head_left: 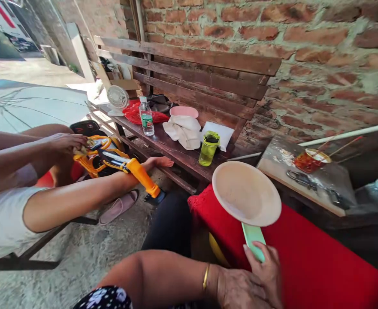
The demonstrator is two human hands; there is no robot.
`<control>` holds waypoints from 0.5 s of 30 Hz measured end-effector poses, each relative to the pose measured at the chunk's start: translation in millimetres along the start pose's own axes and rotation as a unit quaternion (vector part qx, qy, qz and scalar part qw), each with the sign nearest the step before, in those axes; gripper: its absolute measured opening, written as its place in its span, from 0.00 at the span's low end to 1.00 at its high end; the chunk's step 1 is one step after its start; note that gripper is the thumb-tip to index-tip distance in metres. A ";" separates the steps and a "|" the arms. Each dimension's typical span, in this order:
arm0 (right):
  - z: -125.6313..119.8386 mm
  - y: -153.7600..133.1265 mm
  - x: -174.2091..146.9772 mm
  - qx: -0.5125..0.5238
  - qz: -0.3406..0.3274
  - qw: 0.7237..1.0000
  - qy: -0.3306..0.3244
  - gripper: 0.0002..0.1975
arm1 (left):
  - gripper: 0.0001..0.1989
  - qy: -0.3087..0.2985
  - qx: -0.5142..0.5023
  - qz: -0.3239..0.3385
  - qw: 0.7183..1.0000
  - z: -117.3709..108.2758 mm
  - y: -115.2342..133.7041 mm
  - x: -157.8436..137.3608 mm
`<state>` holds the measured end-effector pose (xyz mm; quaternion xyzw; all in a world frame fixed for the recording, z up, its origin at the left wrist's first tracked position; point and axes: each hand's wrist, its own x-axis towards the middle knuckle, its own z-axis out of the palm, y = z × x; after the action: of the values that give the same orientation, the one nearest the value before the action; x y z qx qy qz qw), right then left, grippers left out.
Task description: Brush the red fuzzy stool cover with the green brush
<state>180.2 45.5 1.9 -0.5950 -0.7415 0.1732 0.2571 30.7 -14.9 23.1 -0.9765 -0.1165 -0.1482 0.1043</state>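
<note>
A small frying pan (246, 193) with a cream-coloured round body and a mint-green handle (253, 236) is held over the red cloth (307, 253). My right hand (269, 268) grips the handle, thumb on one side and fingers on the other. My left hand (238, 285), with a gold bracelet (206, 275) at the wrist, lies across my right hand near its wrist. Its fingers look laid out rather than curled, though the bottom edge cuts off part of them.
On the wooden bench (179, 159) stand a green cup (209, 149), a water bottle (146, 118), a white cloth (184, 131) and a fan (117, 98). A seated person's hands (68, 142) hold an orange toy (121, 161). A side table (282, 159) carries a red tin (309, 161).
</note>
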 end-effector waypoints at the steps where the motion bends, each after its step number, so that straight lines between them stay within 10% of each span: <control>1: -6.4 4.4 0.6 -0.004 -0.004 1.000 -0.004 0.38 | 0.12 0.045 -0.036 -0.018 0.998 -0.6 -0.6 -2.6; 8: -61.9 39.8 -6.2 -0.117 0.149 0.981 0.039 0.40 | 0.13 0.155 -0.098 -0.117 0.976 -8.7 9.1 -5.0; 15: -32.7 12.1 -15.3 0.012 0.004 1.000 -0.027 0.37 | 0.08 0.226 0.012 -0.203 0.953 -41.8 -36.8 -33.9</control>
<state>211.4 31.9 18.9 -0.5902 -0.7434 0.1991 0.2437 -21.4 3.5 57.8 -0.8719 -0.2876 -0.3816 0.1069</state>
